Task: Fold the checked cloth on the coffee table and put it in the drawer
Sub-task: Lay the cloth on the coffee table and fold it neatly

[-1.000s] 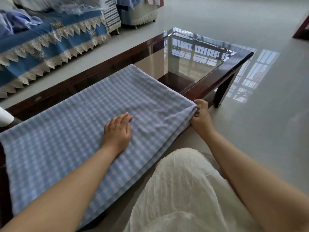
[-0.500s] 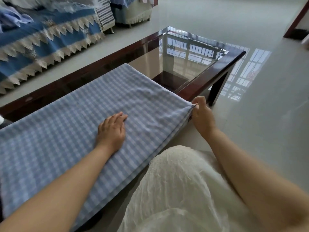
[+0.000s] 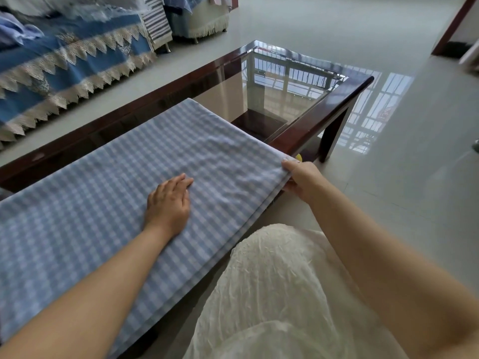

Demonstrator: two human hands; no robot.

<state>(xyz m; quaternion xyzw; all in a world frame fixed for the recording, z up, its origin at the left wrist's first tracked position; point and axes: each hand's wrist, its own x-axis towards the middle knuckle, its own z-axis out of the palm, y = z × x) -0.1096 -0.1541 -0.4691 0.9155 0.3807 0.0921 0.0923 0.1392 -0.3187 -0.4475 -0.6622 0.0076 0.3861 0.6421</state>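
The cloth (image 3: pixel 124 203) is spread in layers over the tabletop (image 3: pixel 318 120), filling the frame's left and centre. It is pressed flat by the left hand (image 3: pixel 168 203), fingers extended, while its right corner is pinched by the right hand (image 3: pixel 302 178).

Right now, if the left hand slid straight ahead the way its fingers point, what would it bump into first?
Nothing solid, probably. The left hand lies flat on the checked cloth, fingers aimed at the cloth's far right edge. Beyond that is bare glass on the coffee table.
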